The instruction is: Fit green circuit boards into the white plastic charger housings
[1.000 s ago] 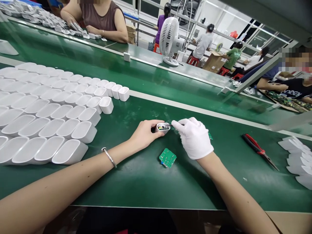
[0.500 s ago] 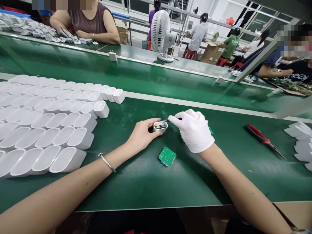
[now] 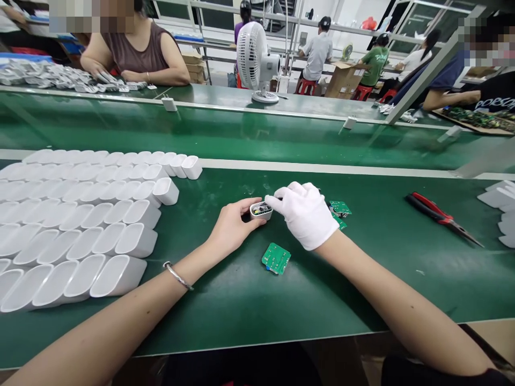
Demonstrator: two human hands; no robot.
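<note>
My bare left hand, with a bracelet on its wrist, grips a small white charger shell that has a circuit board inside it. My right hand wears a white glove and is closed in a pinch at the shell's open end; a thin dark tool was in it earlier, now hidden. A loose green circuit board lies on the green table just in front of both hands. Two more green boards lie right of the gloved hand.
Rows of empty white shells fill the left of the table. Red-handled pliers lie at the right, white parts beyond them. A conveyor belt runs behind, with a white fan and several seated people.
The view has tilted, so everything sits lower and more level. My gloved fingers have closed in on the shell's opening, and the boards right of that hand have come into sight.
</note>
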